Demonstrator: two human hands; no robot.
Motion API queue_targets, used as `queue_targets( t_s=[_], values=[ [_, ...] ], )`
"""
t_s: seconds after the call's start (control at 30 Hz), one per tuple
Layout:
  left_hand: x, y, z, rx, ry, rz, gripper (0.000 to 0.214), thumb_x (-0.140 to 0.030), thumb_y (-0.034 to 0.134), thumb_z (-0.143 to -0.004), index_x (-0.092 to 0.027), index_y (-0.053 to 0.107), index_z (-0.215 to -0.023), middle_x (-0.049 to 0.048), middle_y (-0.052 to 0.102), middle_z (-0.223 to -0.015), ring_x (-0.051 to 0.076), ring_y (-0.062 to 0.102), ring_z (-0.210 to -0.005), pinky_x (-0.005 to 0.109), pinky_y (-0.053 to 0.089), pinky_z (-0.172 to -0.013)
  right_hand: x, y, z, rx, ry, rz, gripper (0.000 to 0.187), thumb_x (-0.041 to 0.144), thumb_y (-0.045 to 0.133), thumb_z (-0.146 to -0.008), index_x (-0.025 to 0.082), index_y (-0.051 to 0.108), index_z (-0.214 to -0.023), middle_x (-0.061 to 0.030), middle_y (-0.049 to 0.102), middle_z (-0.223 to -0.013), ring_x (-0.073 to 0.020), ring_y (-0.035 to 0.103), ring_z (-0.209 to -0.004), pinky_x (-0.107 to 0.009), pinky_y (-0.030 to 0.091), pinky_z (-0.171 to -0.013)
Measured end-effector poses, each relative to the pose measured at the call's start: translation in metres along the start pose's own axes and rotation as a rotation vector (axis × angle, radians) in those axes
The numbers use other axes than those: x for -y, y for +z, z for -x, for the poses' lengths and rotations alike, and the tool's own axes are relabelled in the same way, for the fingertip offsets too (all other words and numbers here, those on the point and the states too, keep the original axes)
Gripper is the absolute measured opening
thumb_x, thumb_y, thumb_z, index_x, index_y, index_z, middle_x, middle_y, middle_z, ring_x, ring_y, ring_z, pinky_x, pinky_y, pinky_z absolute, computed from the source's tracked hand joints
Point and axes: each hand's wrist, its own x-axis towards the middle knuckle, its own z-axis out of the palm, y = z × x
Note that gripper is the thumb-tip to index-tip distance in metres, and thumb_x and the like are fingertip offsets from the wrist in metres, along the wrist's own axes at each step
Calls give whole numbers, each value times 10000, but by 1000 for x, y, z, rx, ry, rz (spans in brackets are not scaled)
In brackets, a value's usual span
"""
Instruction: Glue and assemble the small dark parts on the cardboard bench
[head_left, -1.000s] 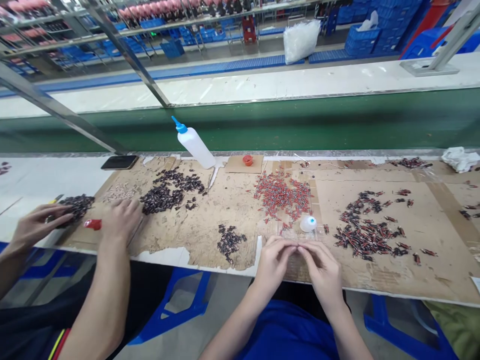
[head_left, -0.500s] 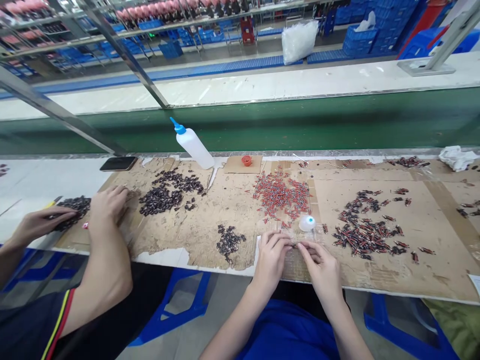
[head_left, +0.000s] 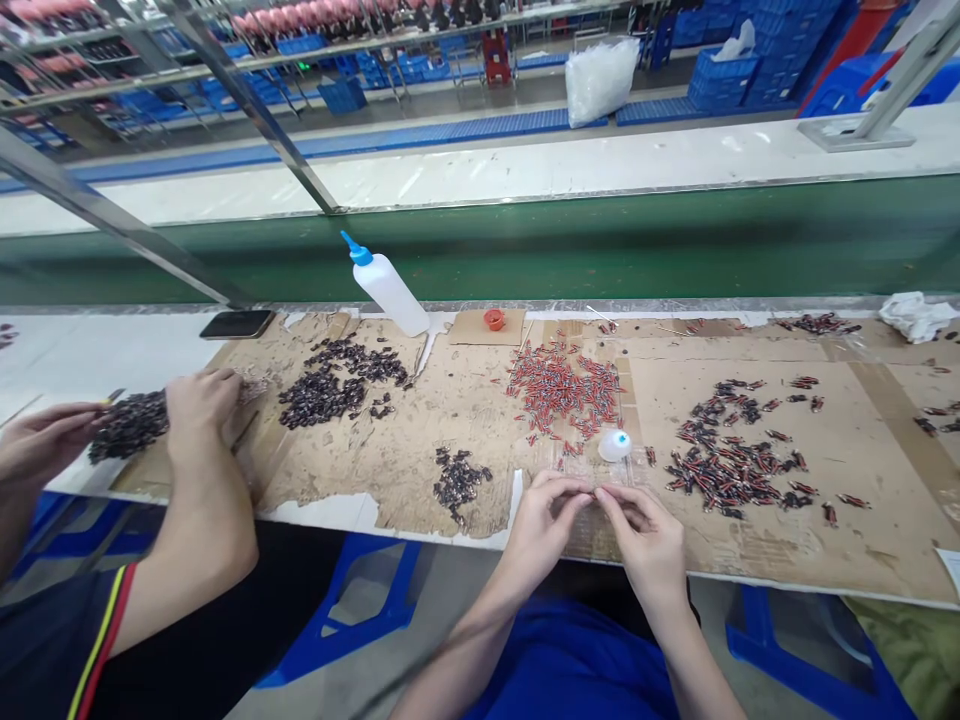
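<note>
My left hand (head_left: 546,518) and my right hand (head_left: 646,535) meet at the near edge of the cardboard-covered bench (head_left: 450,440), fingertips pinched together on one small dark part (head_left: 595,492). Just beyond them sits a small white cap with a blue dot (head_left: 615,445). Behind that lies a heap of red parts (head_left: 561,385). A spread of dark-and-red parts (head_left: 731,455) is to the right of my right hand, and a little dark pile (head_left: 457,482) lies to the left of my left hand.
A co-worker's two hands (head_left: 196,405) work at dark piles (head_left: 129,425) on the left. A tilted white squeeze bottle with blue nozzle (head_left: 386,285), a phone (head_left: 238,324), a red cap (head_left: 493,319) and a white rag (head_left: 916,315) lie near the green conveyor (head_left: 600,245).
My hands stay together at the bench edge, only shifting slightly. The co-worker's right hand has moved left and back; a red item seen near it earlier is out of sight.
</note>
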Motion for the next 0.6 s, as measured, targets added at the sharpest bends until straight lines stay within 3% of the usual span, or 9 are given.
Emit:
queue_targets(
  t_s=[0.17, 0.4, 0.6],
  values=[
    [-5, 1, -1, 13, -27, 51, 120, -225, 643, -815, -180, 745, -858, 75, 705, -859, 175, 639, -835, 301, 529, -784, 0, -5, -2, 18, 9, 3, 260, 435, 715, -740, 177, 743, -748, -78, 709, -757, -200, 702, -678, -298, 610, -644],
    [-13, 2, 1, 25, -45, 24, 112, -188, 611, -810, -182, 713, -857, 70, 661, -887, 180, 627, -884, 318, 511, -842, 4, -17, -5, 219, 52, -63, 253, 418, 716, -738, 192, 762, -839, -88, 747, -858, -214, 714, -743, -334, 617, -712],
    [-20, 3, 5, 54, -12, -32, 114, -183, 578, -827, -190, 684, -870, 54, 659, -878, 188, 601, -905, 321, 503, -834, 3, -17, -5, 131, 102, -140, 309, 423, 778, -658, 166, 759, -829, -78, 737, -722, -188, 691, -625, -314, 613, -633]
  ],
)
